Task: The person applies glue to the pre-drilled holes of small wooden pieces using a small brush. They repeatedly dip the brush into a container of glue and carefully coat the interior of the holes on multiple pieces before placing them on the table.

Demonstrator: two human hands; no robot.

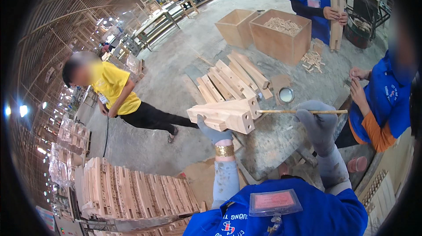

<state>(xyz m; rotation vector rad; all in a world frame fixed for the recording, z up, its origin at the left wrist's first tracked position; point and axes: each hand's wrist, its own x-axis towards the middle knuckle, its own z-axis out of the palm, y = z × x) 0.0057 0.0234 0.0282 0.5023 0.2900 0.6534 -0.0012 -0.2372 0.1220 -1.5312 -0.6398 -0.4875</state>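
My left hand (213,132), in a grey glove, is closed around pale wooden pieces (215,114) held over the bench. Their near ends show drilled round holes. My right hand (320,126), also gloved in grey, pinches a thin wooden stick (281,111). The stick's left tip reaches the end of the wooden pieces beside a hole; whether it goes in is too small to tell. A round can of white liquid (286,95) stands just beyond the stick. Behind the held pieces, several wooden bars (228,80) lie side by side on the bench.
Dowels lie in a loose pile (313,61) beside a plywood box (279,42) filled with more. A second box (235,27) adjoins it. Co-workers in blue stand at the right (380,99) and far right; a person in yellow (114,88) is at left. Stacked wooden parts (136,192) stand lower left.
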